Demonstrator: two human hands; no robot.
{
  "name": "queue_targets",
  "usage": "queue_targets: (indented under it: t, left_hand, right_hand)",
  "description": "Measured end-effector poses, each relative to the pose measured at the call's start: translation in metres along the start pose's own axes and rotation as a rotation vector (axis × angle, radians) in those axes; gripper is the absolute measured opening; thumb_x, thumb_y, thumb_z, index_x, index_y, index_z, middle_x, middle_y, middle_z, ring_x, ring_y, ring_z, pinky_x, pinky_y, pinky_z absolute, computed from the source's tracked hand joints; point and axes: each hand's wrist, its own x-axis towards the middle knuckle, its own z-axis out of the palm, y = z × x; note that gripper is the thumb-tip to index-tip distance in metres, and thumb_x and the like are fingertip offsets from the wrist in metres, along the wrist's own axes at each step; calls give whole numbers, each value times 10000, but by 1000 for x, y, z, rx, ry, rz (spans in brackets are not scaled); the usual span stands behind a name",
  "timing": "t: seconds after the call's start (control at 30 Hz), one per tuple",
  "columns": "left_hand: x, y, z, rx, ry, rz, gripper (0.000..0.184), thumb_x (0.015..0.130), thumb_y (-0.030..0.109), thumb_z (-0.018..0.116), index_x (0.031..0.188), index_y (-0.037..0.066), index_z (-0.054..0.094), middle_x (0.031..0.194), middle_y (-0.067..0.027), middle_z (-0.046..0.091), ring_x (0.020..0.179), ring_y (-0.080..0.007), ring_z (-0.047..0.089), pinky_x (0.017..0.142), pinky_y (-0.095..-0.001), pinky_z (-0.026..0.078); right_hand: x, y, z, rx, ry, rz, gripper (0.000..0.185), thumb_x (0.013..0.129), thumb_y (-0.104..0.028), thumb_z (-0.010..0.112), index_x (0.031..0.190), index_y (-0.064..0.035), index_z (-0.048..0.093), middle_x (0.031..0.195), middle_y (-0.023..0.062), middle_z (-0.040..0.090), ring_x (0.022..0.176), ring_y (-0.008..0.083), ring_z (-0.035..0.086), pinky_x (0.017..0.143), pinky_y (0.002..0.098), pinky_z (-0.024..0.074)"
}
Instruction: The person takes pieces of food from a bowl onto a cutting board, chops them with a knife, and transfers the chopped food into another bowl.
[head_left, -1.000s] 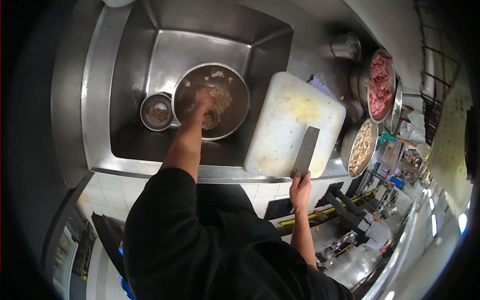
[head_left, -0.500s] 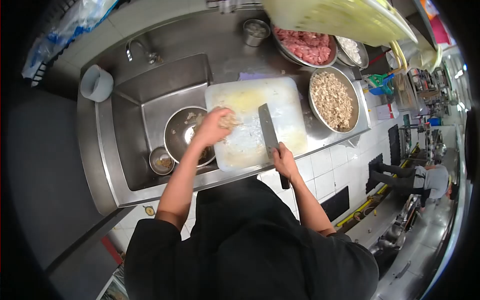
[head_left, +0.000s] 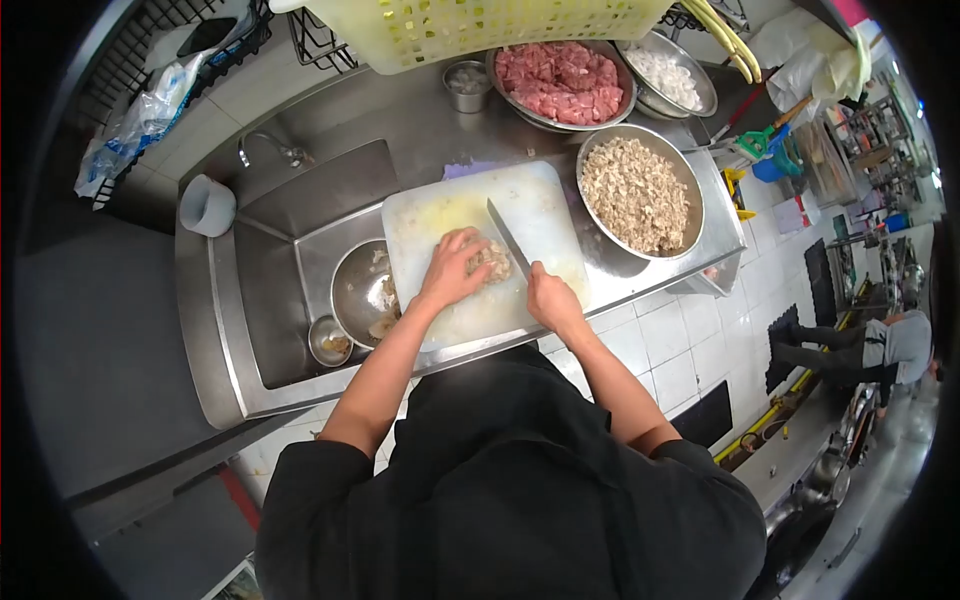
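Observation:
My left hand (head_left: 456,268) rests on a small heap of pale food pieces (head_left: 492,262) on the white cutting board (head_left: 545,195), its fingers spread over the heap's left side. My right hand (head_left: 553,298) is closed round the handle of a cleaver (head_left: 508,236). The blade stands nearly on edge beside the heap, close to my left fingers. Left of the board, in the sink, a metal bowl (head_left: 355,290) holds more pale pieces, with a small bowl (head_left: 330,341) beside it.
A bowl of chopped brown pieces (head_left: 640,195) stands right of the board. Behind are a bowl of raw meat (head_left: 560,84), a bowl of white pieces (head_left: 665,78) and a metal cup (head_left: 467,86). A yellow basket (head_left: 480,30) hangs overhead. A person (head_left: 900,347) stands far right.
My left hand has moved from the sink bowl onto the board with pale pieces, now lying there. The cleaver has turned from flat to nearly on edge, beside them. The view has shifted.

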Motion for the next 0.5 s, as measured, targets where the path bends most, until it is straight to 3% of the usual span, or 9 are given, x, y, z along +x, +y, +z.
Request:
queue_targets:
  t: [0.1, 0.23, 0.3, 0.5]
  left_hand:
    - [6, 0, 8, 46, -123, 140, 352, 892, 256, 718, 1204, 92, 721, 1337, -96, 631, 1279, -305, 538, 1090, -448, 422]
    - [5, -5, 17, 94, -72, 212, 301, 865, 205, 715, 1142, 87, 729, 1271, -76, 665, 1213, -282, 574, 1054, -445, 449]
    - [6, -9, 19, 54, -22, 261, 287, 820, 143, 750, 1094, 62, 722, 1149, -98, 687, 1110, -310, 620, 968, -418, 506]
    - [0, -18, 24, -86, 13, 206, 269, 825, 137, 745, 1080, 57, 717, 1140, -100, 695, 1103, -310, 624, 963, -417, 504]
  right_hand:
    - [0, -20, -7, -59, -105, 50, 196, 964, -68, 439, 1124, 30, 498, 898, 351, 703, 877, 517, 706, 826, 607, 538]
    - [-18, -42, -31, -166, -236, 35, 231, 957, -52, 428, 1153, 43, 502, 933, 360, 702, 908, 508, 708, 834, 606, 539]
    - [-25, -45, -36, -185, -328, 70, 260, 955, -47, 428, 1183, 48, 505, 964, 360, 701, 940, 496, 709, 841, 593, 546]
    - [63, -27, 30, -13, -152, -20, 256, 953, -54, 462, 1181, 57, 493, 957, 360, 698, 953, 505, 700, 837, 602, 539]
